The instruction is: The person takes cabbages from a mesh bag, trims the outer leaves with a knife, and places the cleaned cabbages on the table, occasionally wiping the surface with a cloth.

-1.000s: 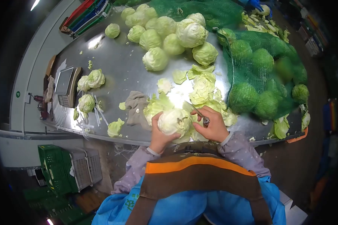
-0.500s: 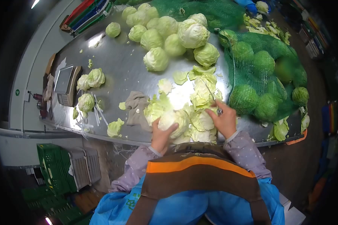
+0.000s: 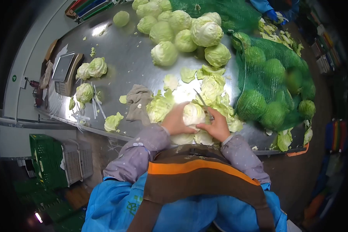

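My left hand (image 3: 177,120) is wrapped round the left side of a pale, trimmed cabbage (image 3: 193,114), close to the table's front edge. My right hand (image 3: 217,125) grips a small knife (image 3: 200,97) at the right of that cabbage. Its blade points up and to the left, past the head; the handle is mostly hidden in my fingers. The right thumb reaches toward the cabbage's lower side. Loose leaves (image 3: 212,88) lie beyond and to the right of the knife, and a frilly leaf (image 3: 158,107) rests just left of my left hand.
Whole cabbages (image 3: 161,31) are heaped at the back of the metal table (image 3: 118,58). A green mesh bag (image 3: 274,87) of heads stands at right. Leftward are a grey cloth (image 3: 137,101), trimmed heads (image 3: 98,67) and a scale (image 3: 64,73). A co-worker's blue sleeve (image 3: 263,5) shows far right.
My left hand has shifted right and round the cabbage, now held upright between both hands. The knife has moved left, in beside the head. The whole view has shifted slightly.
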`<state>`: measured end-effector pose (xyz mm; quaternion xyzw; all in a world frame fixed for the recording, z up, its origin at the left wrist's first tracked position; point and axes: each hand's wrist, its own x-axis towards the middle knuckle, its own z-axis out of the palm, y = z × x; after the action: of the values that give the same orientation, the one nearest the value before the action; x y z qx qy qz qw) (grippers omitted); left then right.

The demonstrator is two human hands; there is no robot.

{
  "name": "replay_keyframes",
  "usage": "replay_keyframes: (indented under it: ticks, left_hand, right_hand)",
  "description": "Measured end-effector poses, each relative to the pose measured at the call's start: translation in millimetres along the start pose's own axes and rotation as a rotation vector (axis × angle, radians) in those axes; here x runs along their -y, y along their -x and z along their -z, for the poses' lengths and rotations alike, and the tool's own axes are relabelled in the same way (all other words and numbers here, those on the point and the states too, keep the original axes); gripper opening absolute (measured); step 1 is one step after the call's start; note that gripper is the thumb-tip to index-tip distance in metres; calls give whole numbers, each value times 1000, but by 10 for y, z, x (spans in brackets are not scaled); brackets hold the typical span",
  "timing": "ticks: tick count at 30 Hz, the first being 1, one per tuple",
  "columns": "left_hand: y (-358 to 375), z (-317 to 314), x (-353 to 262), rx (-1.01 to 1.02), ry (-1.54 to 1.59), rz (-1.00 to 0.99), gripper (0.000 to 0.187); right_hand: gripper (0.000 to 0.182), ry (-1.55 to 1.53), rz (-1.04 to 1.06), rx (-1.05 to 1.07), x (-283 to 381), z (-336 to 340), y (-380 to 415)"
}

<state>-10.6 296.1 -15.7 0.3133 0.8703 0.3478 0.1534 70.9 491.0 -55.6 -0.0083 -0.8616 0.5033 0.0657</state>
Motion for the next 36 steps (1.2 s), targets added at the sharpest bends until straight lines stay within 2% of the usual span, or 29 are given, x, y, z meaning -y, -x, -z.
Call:
replay_keyframes:
  ticks: [1,2,3,4,5,6,8,10,12,13,14,16,17,20,22,26,28,31,32,34,35,36]
  left_hand:
    - [-33,-6,-108,60,59,200,100]
    - [-46,-85,-201,59,69,201,100]
    - [-50,-179,-300,-15,59,353,103]
    - [-49,-241,-358,-89,47,505,106]
    - [-41,-267,-373,-70,80,519,107]
    - [-36,-277,-375,-70,85,520,107]
    - [-12,-277,-368,-60,111,503,107]
    - [-17,-176,-358,3,127,502,105]
    - [-51,-116,-326,-47,-288,120,103]
    - [-108,-118,-291,-89,-256,15,96]
    - [-152,-116,-298,-86,-253,15,96]
    - [-241,-116,-380,16,-186,154,90]
    - [-286,-157,-378,-31,-189,176,83]
    - [-377,-152,-455,25,-241,246,80]
    - [-389,-176,-425,11,-232,235,77]
    - [-328,-210,-427,11,-248,221,81]
    - [-338,-208,-451,-24,-239,227,82]
    - [-233,-183,-395,-30,-177,232,87]
    - [-142,-182,-343,-31,-179,232,87]
    - [60,-198,-245,-204,-52,187,82]
    - [104,-179,-249,-213,-51,198,82]
    - [161,-147,-268,-213,-5,223,81]
  right_hand:
    - [76,8,-1,1,172,82,32]
    - [70,164,-130,6,395,202,100]
    - [63,322,-253,10,536,277,146]
    - [63,330,-250,13,535,284,210]
    - [60,313,-169,6,534,283,287]
    - [57,295,-91,-1,529,284,323]
    - [55,273,-87,-7,529,272,304]
    - [46,304,-282,86,520,234,275]
    - [40,300,-268,73,395,194,312]
    - [34,295,-246,65,354,188,336]
    - [34,297,-250,66,345,205,363]
    - [19,297,-141,14,341,245,413]
    - [19,301,-146,12,326,257,415]
    - [26,365,-210,124,310,297,410]
    - [16,392,-287,228,363,321,348]
    - [16,392,-442,294,280,251,183]
    - [20,486,-466,188,-30,104,46]
    - [23,393,-513,209,-287,215,98]
    - [23,392,-511,209,-252,260,173]
    - [35,118,-574,240,119,434,303]
    - [35,120,-567,253,307,482,322]
    - [41,104,-525,156,505,499,347]
